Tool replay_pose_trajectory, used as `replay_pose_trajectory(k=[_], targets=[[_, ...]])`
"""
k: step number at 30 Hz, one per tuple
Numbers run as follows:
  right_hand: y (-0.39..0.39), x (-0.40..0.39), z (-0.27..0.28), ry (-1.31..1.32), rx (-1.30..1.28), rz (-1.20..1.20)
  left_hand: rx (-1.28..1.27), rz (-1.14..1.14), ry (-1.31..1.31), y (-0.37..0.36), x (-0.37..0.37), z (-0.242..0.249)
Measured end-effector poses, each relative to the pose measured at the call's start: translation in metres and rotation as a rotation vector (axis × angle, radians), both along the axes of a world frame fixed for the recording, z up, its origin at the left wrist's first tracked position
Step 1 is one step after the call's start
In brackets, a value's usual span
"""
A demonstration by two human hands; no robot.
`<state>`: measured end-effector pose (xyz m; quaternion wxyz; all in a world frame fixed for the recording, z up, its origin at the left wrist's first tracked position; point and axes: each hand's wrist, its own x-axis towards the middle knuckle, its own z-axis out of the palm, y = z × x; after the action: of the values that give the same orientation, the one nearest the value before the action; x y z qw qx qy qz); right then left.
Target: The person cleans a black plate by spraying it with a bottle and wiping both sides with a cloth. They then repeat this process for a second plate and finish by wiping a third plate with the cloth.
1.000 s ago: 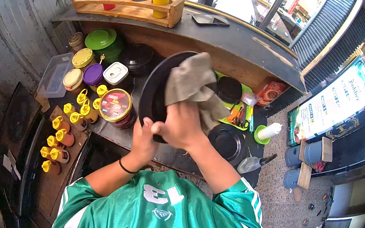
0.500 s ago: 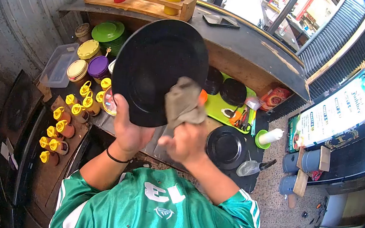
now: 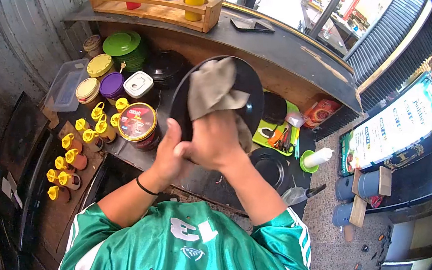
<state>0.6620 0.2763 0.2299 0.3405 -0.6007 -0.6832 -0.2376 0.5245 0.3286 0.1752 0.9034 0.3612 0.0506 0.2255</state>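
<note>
My left hand [image 3: 167, 153] grips the lower rim of a round black plate [image 3: 251, 93], thumb on the near side, and holds it tilted above the counter. A crumpled grey-brown cloth [image 3: 211, 85] lies against the plate's face, with my right hand [image 3: 214, 137] closed on it. My right wrist crosses close to my left thumb. Much of the plate is hidden behind the cloth and hand. Another black plate [image 3: 269, 168] rests on the counter to the right. A brown-red tub with a printed lid [image 3: 138, 122] stands left of the held plate.
Several yellow-capped bottles [image 3: 72, 158], stacked green plates [image 3: 124, 45] and stacked black plates [image 3: 167, 68] are on the left. A lime-green tray [image 3: 267, 136] with scissors and a green cup holding a white bottle [image 3: 317, 158] are right. A wooden bottle rack [image 3: 156, 11] stands on the raised shelf.
The plate has come lower and to the right, tilting more. My right hand has swept the cloth up across its face. The printed tub and black plate stack are now uncovered.
</note>
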Motion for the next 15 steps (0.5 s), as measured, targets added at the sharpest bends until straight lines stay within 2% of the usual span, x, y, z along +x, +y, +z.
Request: replay_pose_trajectory(k=[1,2,3,4,5,6,8,9,10,11,12,15], targets=[[-0.003,-0.009,-0.003,0.039,-0.102,0.071,0.113,0.071,-0.016,0.004,-0.003,0.005],[-0.011,-0.018,-0.007,0.078,-0.203,0.144,0.064,0.214,0.023,0.007,0.002,0.017],[-0.022,-0.026,0.009,0.074,-0.567,0.144,-0.007,0.266,0.003,0.01,0.004,0.028],[-0.021,-0.032,-0.007,0.138,-0.308,0.218,-0.077,0.319,-0.015,0.011,0.004,0.033],[-0.025,-0.034,-0.01,0.096,-0.278,0.242,-0.156,0.213,-0.079,0.018,-0.003,0.032],[-0.028,-0.034,-0.011,0.05,-0.247,0.267,-0.084,0.01,-0.282,0.031,-0.009,0.033],[-0.037,-0.038,-0.014,0.097,-0.229,0.318,-0.123,-0.064,-0.327,0.034,-0.017,0.044],[-0.041,-0.037,-0.019,0.07,-0.225,0.229,-0.124,-0.057,-0.328,0.03,-0.016,0.053],[-0.043,-0.035,-0.021,0.042,-0.222,0.14,-0.137,0.114,-0.304,0.022,-0.009,0.064],[-0.044,-0.034,-0.02,0.147,-0.199,0.1,-0.148,0.285,-0.278,0.017,-0.004,0.069],[-0.044,-0.031,-0.019,0.147,-0.199,0.106,-0.147,0.291,-0.278,0.014,-0.003,0.07],[-0.045,-0.006,-0.017,0.079,-0.186,-0.231,-0.045,0.341,-0.382,0.009,-0.004,0.071]])
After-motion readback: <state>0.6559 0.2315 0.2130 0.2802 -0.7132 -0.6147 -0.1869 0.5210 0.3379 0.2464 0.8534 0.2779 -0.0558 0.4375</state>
